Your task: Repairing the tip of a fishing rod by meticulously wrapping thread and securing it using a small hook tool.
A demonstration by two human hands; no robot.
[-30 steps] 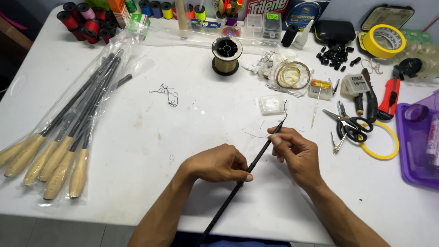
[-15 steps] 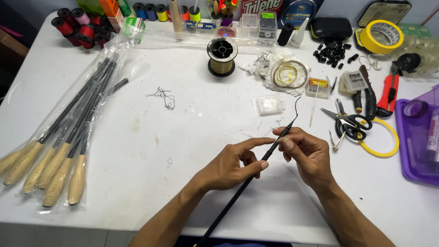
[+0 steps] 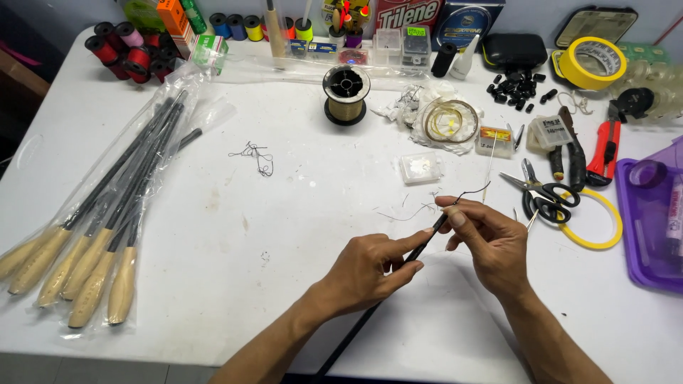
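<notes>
A thin black rod [image 3: 370, 313] runs from the bottom edge up to the middle of the white table [image 3: 284, 213]. My left hand [image 3: 370, 269] pinches the rod between thumb and fingers a little below its tip. My right hand [image 3: 487, 238] grips the tip end, with a short dark line [image 3: 473, 192] curling out above the thumb toward the right. Loose bits of line [image 3: 409, 212] lie on the table just left of my right hand.
Bagged rods with wooden handles [image 3: 92, 235] lie at the left. A spool of line [image 3: 346, 92] and a coil [image 3: 449, 121] sit at the back middle. Scissors [image 3: 544, 195], pliers [image 3: 573, 153], yellow tape [image 3: 592, 62] and a purple tray [image 3: 651, 220] are at the right.
My left hand slid up the rod and now pinches it with extended fingers. Both hands shifted slightly right and the rod tip turned lower, with the line curling out sideways.
</notes>
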